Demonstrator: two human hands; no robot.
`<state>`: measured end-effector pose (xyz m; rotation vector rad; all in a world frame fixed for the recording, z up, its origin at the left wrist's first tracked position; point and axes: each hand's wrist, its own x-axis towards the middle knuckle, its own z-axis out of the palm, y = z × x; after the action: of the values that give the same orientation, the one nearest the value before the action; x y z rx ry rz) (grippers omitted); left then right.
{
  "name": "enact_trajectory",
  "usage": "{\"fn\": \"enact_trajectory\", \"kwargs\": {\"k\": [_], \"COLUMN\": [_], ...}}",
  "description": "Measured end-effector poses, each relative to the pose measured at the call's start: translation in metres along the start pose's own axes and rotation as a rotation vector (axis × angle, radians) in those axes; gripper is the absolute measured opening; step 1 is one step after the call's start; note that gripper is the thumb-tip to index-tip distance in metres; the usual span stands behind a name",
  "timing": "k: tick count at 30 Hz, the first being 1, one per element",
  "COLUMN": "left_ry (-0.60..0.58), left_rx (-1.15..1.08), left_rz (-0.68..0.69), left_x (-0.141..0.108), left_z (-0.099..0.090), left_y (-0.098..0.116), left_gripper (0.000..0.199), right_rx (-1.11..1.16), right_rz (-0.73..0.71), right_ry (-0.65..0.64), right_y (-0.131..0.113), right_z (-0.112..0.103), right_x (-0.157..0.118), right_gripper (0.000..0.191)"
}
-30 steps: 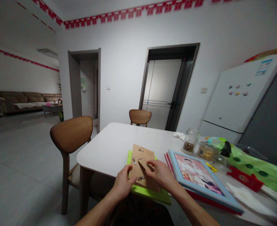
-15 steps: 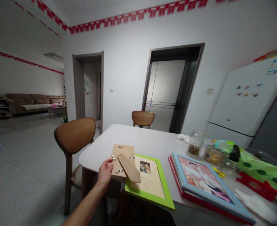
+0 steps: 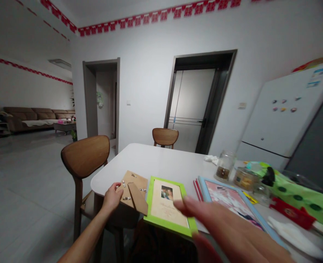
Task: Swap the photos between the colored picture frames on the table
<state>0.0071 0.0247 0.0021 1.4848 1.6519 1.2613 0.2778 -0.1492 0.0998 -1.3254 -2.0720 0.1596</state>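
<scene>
My left hand (image 3: 112, 197) grips the left edge of a brown picture-frame backing board (image 3: 136, 179), fingers closed on it. The board has metal clips and a stand leg (image 3: 136, 197) slanting across its back. Right beside it, a lime-green picture frame (image 3: 167, 224) lies at the table's front edge, with a cream sheet (image 3: 165, 209) and a small photo in it. My right hand (image 3: 232, 228), blurred and close to the camera, reaches in over the green frame's right side. Its fingers are stretched out and the thumb is apart; nothing shows in it.
A light-blue framed picture (image 3: 230, 201) lies on a red item (image 3: 198, 190) to the right. Behind stand a glass jar (image 3: 225, 166) and a round container (image 3: 245, 178). A green bag (image 3: 301, 195), red box (image 3: 291, 213) and tissue (image 3: 295, 237) sit far right. Wooden chairs (image 3: 86, 155) flank the white table (image 3: 150, 159).
My left hand has moved the backing board left, off the green frame, so more of the cream sheet shows. My right hand has come into view from the lower right.
</scene>
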Motion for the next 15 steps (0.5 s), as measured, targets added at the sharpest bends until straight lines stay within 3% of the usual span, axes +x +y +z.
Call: {"fn": "enact_trajectory", "kwargs": {"k": [3, 4, 8, 11, 15], "left_ry": [0.010, 0.015, 0.027, -0.034, -0.234], "left_rx": [0.124, 0.157, 0.232, 0.221, 0.171], "left_rz": [0.039, 0.054, 0.165, 0.315, 0.469], "left_x": [-0.001, -0.001, -0.011, -0.033, -0.072], "left_z": [-0.005, -0.007, -0.006, 0.010, 0.047], "left_y": [-0.001, -0.001, 0.013, 0.033, 0.052], "left_gripper": [0.025, 0.027, 0.034, 0.037, 0.038], "right_rx": [-0.154, -0.221, -0.401, -0.465, -0.466], "right_rz": [-0.010, 0.049, 0.355, 0.488, 0.563], "right_ry": [0.142, 0.131, -0.097, -0.198, -0.172], "right_y": [0.008, 0.017, 0.062, 0.089, 0.106], "right_z": [0.001, 0.006, 0.035, 0.056, 0.068], "right_x": [0.038, 0.046, 0.055, 0.048, 0.045], "right_gripper": [0.036, 0.037, 0.040, 0.040, 0.047]}}
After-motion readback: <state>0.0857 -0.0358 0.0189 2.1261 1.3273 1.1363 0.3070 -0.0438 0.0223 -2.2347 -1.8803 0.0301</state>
